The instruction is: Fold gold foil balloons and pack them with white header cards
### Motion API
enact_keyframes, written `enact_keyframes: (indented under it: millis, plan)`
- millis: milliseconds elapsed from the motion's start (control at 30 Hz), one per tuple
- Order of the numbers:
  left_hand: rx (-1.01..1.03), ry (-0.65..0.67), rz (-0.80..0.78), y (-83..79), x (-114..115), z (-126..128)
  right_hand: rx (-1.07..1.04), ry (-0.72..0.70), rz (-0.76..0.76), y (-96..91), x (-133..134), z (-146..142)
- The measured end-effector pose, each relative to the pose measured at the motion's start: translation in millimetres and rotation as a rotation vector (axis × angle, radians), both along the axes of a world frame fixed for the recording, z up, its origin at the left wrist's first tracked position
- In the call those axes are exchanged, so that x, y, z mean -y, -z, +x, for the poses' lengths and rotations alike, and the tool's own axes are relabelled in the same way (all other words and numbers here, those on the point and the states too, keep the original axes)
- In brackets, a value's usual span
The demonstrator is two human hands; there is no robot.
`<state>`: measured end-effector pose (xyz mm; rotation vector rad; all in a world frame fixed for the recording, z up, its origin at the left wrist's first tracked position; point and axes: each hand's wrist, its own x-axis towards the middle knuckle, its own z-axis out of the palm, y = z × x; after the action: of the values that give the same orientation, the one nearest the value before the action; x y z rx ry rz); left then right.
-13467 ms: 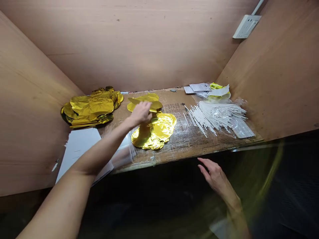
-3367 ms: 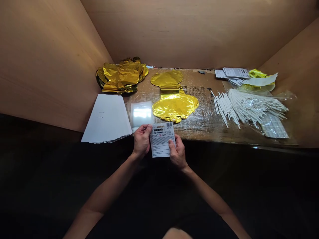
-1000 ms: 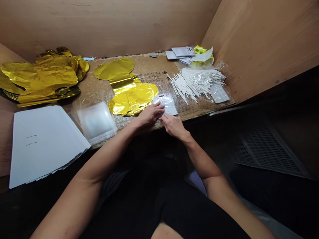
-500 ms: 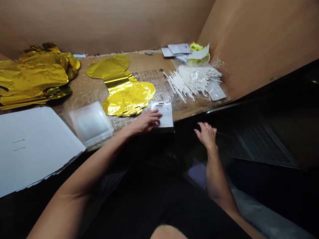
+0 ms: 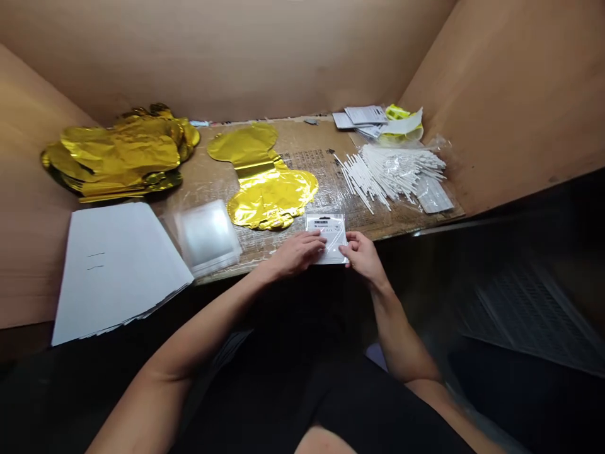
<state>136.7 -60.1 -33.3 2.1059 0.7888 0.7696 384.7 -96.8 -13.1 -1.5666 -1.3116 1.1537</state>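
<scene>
A small clear bag with a white printed card (image 5: pixel 328 236) inside lies at the table's front edge. My left hand (image 5: pixel 299 253) rests on its left side, fingers curled over the card. My right hand (image 5: pixel 363 255) pinches its right edge. Just behind it lies a flat gold foil balloon (image 5: pixel 265 183).
A heap of gold foil balloons (image 5: pixel 120 151) sits at the back left. A stack of white sheets (image 5: pixel 118 265) and a stack of clear bags (image 5: pixel 208 234) lie at the front left. White sticks (image 5: pixel 392 173) in plastic and cards with a yellow roll (image 5: pixel 378 120) fill the right. Wooden walls enclose the table (image 5: pixel 302 148).
My right hand came back from below the table edge and took the card's right side. The left hand stayed on the card.
</scene>
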Motion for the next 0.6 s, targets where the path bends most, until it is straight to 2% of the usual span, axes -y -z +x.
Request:
enact_keyframes:
  millis: [33,100,133,167,233,300,333,400,467,500,600]
  plan:
    - [0.033,-0.067,-0.006,-2.0,-4,-9,-0.084,-0.043,-0.008,-7.5,-13,5]
    - [0.059,-0.287,0.017,-9.7,-25,-37,-0.116,-0.037,0.083,-30.8,-56,14]
    - [0.039,-0.424,0.048,-15.0,-41,-55,-0.087,0.014,0.169,-46.1,-84,17]
    - [-0.032,-0.497,0.074,-20.6,-60,-74,-0.023,0.109,0.264,-62.6,-114,19]
    - [-0.241,-0.489,0.038,-30.6,-98,-107,0.093,0.248,0.417,-93.3,-169,17]
    - [-0.371,-0.409,-0.067,-37.0,-128,-128,0.129,0.256,0.507,-111.9,-204,4]
    - [-0.402,-0.378,-0.102,-39.0,-137,-133,0.129,0.216,0.529,-114.4,-211,-6]
    - [-0.417,-0.347,-0.123,-42.1,-144,-135,0.132,0.041,0.538,-105.7,-203,-31]
    - [-0.421,-0.322,-0.122,-45.9,-138,-127,0.167,-0.18,0.528,-84.3,-177,-53]
    - [-0.424,-0.307,-0.124,-48.8,-132,-121,0.202,-0.247,0.536,-72.0,-163,-60]
    - [-0.378,-0.237,-0.136,-62.6,-111,-105,0.204,-0.287,0.578,-41.7,-131,-63]
